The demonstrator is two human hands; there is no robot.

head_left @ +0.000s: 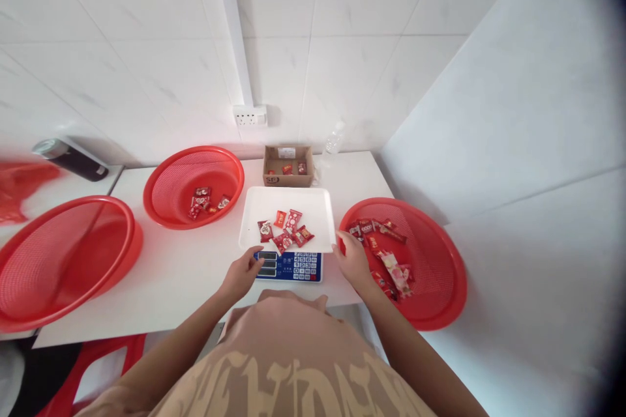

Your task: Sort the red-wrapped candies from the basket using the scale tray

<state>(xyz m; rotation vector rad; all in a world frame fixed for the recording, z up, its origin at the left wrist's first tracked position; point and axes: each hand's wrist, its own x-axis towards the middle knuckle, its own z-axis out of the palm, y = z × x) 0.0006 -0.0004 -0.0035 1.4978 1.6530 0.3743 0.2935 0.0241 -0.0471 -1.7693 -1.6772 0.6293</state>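
A white tray (313,205) rests on a blue scale (288,267), covering its upper part. Several red candy packets (293,220) lie in the tray's middle. At the tray's front left edge is my left hand (243,273), its index finger by the rim and its thumb apart over the scale's displays. My right hand (353,262) has its fingers and thumb at the tray's front right corner, closed on the rim. Right of it stands a red basket (452,267) with several candy packets and a longer pale pink packet inside.
Behind the tray stands a cardboard box (288,180) with a few packets. A red basket (161,186) with packets is at the back left, another red basket (128,234) farther left. A clear bottle (335,138), a dark flask (78,159) and a wall socket (250,116) are behind.
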